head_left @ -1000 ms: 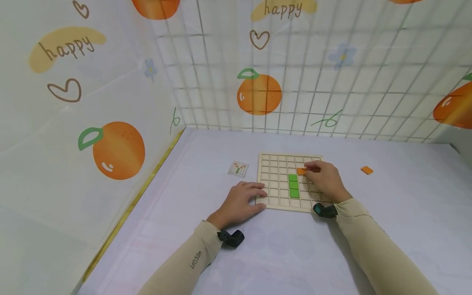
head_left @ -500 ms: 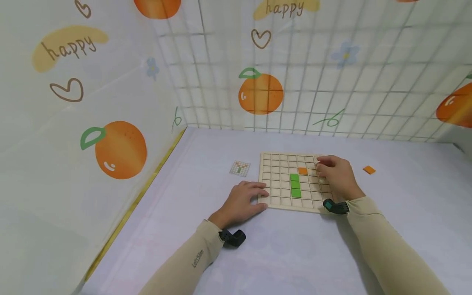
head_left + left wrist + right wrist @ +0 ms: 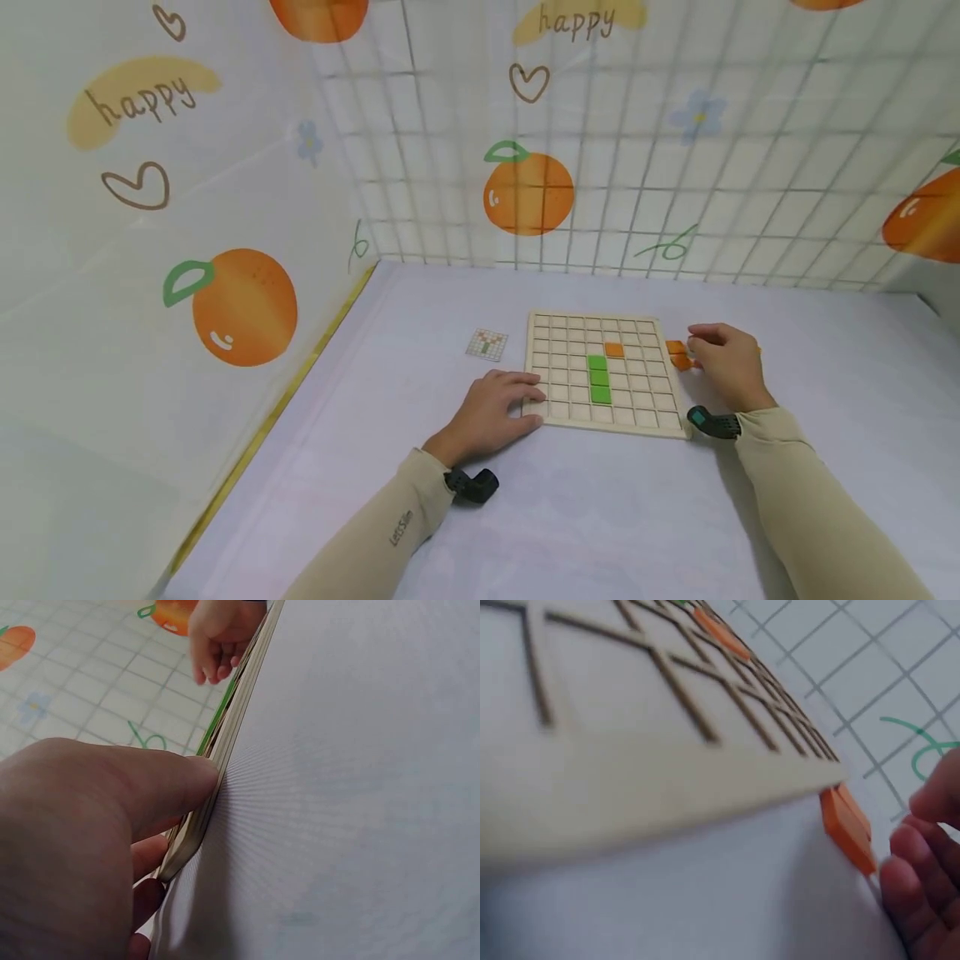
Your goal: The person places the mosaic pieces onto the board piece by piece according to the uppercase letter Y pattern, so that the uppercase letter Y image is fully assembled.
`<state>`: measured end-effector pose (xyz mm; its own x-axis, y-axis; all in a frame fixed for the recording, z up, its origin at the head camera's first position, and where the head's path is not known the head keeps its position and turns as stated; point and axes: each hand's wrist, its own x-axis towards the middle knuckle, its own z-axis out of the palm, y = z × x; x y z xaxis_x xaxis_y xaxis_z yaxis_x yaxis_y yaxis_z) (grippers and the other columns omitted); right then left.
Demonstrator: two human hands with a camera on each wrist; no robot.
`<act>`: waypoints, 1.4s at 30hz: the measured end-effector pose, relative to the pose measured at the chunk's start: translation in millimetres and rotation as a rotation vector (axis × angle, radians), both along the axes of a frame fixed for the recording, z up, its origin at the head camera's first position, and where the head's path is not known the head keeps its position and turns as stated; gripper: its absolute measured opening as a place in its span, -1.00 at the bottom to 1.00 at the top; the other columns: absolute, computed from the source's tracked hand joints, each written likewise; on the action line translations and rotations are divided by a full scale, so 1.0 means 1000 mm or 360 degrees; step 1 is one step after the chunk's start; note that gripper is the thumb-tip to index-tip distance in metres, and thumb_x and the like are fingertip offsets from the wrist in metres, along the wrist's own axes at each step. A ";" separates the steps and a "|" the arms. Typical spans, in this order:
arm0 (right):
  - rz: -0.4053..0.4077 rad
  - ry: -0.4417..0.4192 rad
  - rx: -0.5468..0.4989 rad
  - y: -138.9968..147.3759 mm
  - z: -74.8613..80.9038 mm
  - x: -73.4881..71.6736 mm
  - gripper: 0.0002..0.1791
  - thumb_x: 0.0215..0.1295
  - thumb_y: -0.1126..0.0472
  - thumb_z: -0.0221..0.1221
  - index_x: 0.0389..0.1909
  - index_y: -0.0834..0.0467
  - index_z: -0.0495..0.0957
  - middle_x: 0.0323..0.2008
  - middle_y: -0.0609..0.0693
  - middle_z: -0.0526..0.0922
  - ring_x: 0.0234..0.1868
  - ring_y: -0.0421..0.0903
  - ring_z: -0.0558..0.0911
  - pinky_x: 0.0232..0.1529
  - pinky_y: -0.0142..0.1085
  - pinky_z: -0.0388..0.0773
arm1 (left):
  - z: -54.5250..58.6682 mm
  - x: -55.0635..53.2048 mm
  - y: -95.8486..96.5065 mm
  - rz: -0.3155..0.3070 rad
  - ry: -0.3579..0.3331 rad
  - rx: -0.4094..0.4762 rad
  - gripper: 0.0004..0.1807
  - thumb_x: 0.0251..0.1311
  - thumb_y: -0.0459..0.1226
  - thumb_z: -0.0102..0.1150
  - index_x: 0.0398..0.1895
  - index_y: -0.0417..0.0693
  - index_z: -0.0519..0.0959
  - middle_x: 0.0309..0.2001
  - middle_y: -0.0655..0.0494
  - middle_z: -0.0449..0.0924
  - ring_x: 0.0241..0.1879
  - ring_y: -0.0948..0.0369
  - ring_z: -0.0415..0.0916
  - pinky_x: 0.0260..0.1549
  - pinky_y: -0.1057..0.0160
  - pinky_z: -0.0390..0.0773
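My left hand (image 3: 491,412) holds the front left corner of a wooden grid board (image 3: 558,408), thumb against its front edge and fingers over its left rim. On the board lie a column of green square tiles (image 3: 597,377) and one orange square tile (image 3: 614,350), up and to the right of them. Just off the board's right side lie loose orange tiles (image 3: 679,362). My right hand (image 3: 727,362) is beside these, fingers loosely bent. In the right wrist view its fingertips (image 3: 900,881) come close to the orange tiles (image 3: 847,829); contact is unclear.
A small pattern card (image 3: 487,344) with a grid picture lies left of the board. An orange edge (image 3: 759,351) shows behind my right hand. The table (image 3: 585,517) has a pale cover, and a printed curtain (image 3: 420,167) over a wire grid stands behind it.
My right hand let go of the orange tile on the board and moved right, off the board, to the loose orange tiles there. My left hand stays at the corner.
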<state>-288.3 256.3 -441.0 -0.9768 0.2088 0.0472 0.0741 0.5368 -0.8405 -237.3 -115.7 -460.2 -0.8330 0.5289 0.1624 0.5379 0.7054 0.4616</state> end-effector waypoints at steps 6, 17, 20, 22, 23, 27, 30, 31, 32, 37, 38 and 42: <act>0.0096 -0.0051 0.0166 0.006 0.003 0.002 -0.54 0.49 0.10 0.05 0.25 0.30 0.47 0.09 0.27 0.58 -0.12 0.07 0.58 -0.35 -0.43 0.51 | -0.002 0.002 0.001 0.0020 -0.0025 0.0036 -0.64 0.30 -0.01 0.22 0.13 0.21 0.65 0.36 0.34 0.41 0.32 0.16 0.28 0.27 -0.04 0.23; 0.0315 -0.0064 0.0412 0.014 0.004 0.008 -0.48 0.44 0.04 0.13 0.23 0.34 0.50 0.12 0.35 0.57 0.18 0.24 0.44 0.04 0.02 0.38 | 0.001 0.003 -0.001 0.0011 0.0030 0.0038 -0.64 0.30 -0.01 0.24 0.12 0.19 0.66 0.35 0.29 0.44 0.29 0.13 0.32 0.22 -0.07 0.29; 0.0327 -0.0062 0.0466 0.011 0.002 0.008 -0.45 0.43 0.01 0.17 0.19 0.39 0.52 0.09 0.36 0.56 0.13 0.25 0.46 0.02 0.06 0.41 | 0.001 0.004 -0.001 -0.0002 0.0041 0.0038 -0.64 0.30 -0.01 0.24 0.12 0.18 0.66 0.35 0.27 0.44 0.30 0.10 0.32 0.21 -0.09 0.30; 0.0324 -0.0073 0.0500 0.010 0.001 0.009 -0.45 0.41 0.00 0.19 0.14 0.40 0.55 0.07 0.36 0.55 0.09 0.24 0.47 -0.01 0.07 0.44 | 0.001 0.004 -0.001 -0.0006 0.0046 0.0034 -0.64 0.30 -0.01 0.24 0.12 0.17 0.66 0.35 0.26 0.44 0.30 0.09 0.33 0.21 -0.09 0.30; 0.0321 -0.0083 0.0511 0.010 0.000 0.009 -0.45 0.41 0.00 0.19 0.12 0.41 0.56 0.07 0.36 0.54 0.09 0.24 0.47 -0.01 0.07 0.44 | 0.001 0.005 -0.001 -0.0005 0.0045 0.0033 -0.64 0.30 -0.01 0.24 0.12 0.17 0.66 0.35 0.26 0.45 0.30 0.09 0.33 0.21 -0.09 0.30; 0.0314 -0.0106 0.0525 0.008 -0.002 0.012 -0.46 0.40 -0.01 0.20 0.07 0.42 0.59 0.09 0.37 0.49 0.08 0.27 0.46 -0.02 0.10 0.45 | 0.002 0.005 0.000 0.0000 0.0036 -0.0002 -0.64 0.31 0.00 0.23 0.13 0.18 0.66 0.35 0.28 0.44 0.30 0.11 0.33 0.22 -0.07 0.30; 0.0301 -0.0075 0.0541 0.009 -0.002 0.014 -0.46 0.41 0.01 0.19 0.07 0.44 0.58 0.08 0.38 0.47 0.06 0.29 0.47 -0.02 0.13 0.45 | 0.004 0.004 0.001 -0.0008 0.0044 -0.0014 -0.63 0.32 0.00 0.21 0.14 0.18 0.66 0.36 0.29 0.43 0.30 0.12 0.32 0.22 -0.05 0.30; 0.0297 -0.0063 0.0549 0.009 -0.002 0.015 -0.46 0.41 0.00 0.20 0.07 0.44 0.58 0.07 0.38 0.47 0.05 0.29 0.47 -0.03 0.13 0.45 | 0.005 0.003 0.002 -0.0011 0.0048 -0.0014 -0.63 0.32 0.00 0.21 0.13 0.18 0.66 0.35 0.29 0.43 0.29 0.12 0.32 0.22 -0.05 0.30; 0.0295 -0.0051 0.0555 0.009 -0.001 0.016 -0.46 0.41 0.01 0.20 0.07 0.45 0.58 0.06 0.38 0.48 0.04 0.29 0.47 -0.04 0.13 0.45 | 0.005 0.003 0.002 -0.0014 0.0048 -0.0017 -0.63 0.32 0.00 0.21 0.14 0.18 0.66 0.35 0.29 0.43 0.29 0.13 0.32 0.22 -0.04 0.30; 0.0282 -0.0001 0.0561 0.005 -0.004 0.018 -0.50 0.40 0.05 0.23 0.03 0.45 0.60 0.03 0.38 0.50 0.04 0.28 0.47 -0.04 0.13 0.45 | 0.004 0.002 0.001 -0.0013 0.0034 -0.0045 -0.63 0.32 0.00 0.22 0.14 0.19 0.66 0.36 0.30 0.43 0.29 0.13 0.33 0.23 -0.03 0.29; 0.0274 0.0007 0.0564 0.004 -0.004 0.018 -0.52 0.39 0.06 0.23 0.02 0.45 0.61 0.02 0.38 0.51 0.04 0.28 0.47 -0.04 0.13 0.46 | 0.003 0.002 0.000 -0.0012 0.0035 -0.0045 -0.63 0.32 0.00 0.22 0.14 0.19 0.66 0.36 0.30 0.43 0.29 0.13 0.32 0.23 -0.04 0.29; 0.0245 0.0014 0.0569 0.002 -0.004 0.018 -0.55 0.39 0.10 0.23 0.01 0.45 0.61 0.01 0.38 0.51 0.02 0.29 0.47 -0.04 0.15 0.46 | 0.002 0.001 -0.001 -0.0018 0.0038 -0.0034 -0.63 0.32 0.01 0.22 0.14 0.19 0.65 0.36 0.30 0.42 0.30 0.14 0.32 0.23 -0.04 0.29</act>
